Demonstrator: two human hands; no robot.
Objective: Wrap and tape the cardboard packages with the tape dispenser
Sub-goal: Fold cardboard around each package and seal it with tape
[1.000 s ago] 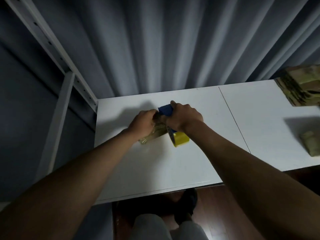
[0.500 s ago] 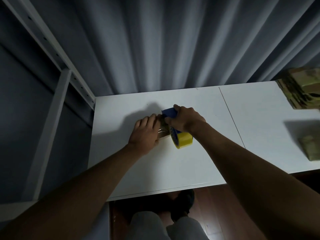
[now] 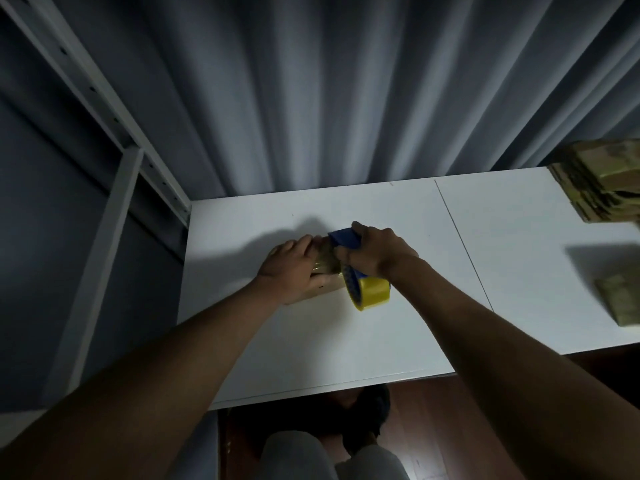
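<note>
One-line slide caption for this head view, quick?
Left hand holds a cardboard package on the white table; right hand grips the tape dispenser.

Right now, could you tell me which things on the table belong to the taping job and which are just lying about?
In use:
- tape dispenser, gripped by the right hand
- small package, held down by the left hand

Lying about:
- stack of cardboard, far right
- lone package, right edge
</note>
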